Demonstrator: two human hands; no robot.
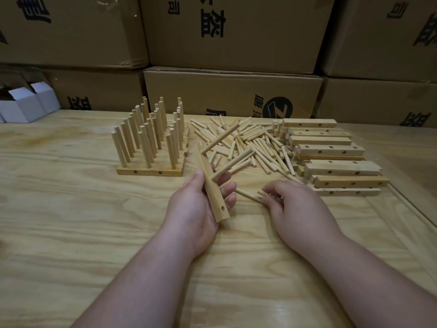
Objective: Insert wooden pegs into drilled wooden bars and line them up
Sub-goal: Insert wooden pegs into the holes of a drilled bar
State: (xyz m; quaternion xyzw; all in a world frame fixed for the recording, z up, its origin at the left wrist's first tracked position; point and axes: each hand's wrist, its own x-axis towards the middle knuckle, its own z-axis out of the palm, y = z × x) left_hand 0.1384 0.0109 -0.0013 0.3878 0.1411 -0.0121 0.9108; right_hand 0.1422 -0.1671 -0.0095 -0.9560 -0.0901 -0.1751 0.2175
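- Left hand [201, 204] grips the drilled bar [211, 185], tilted on edge above the table [94, 221]; two pegs [233, 162] are seated and one hole near its close end is empty.
- Right hand [295, 204], fingers curled, pinches a loose peg [247, 195] lying on the table.
- Align the peg with the empty hole, then press it straight in.
- Set the bar against the finished row [151, 143].

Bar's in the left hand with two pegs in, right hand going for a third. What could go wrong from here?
The left hand holds the bar tilted, so its two pegs may slip out if loosely seated. The right hand is pinching at several loose pegs and may pick up more than one.
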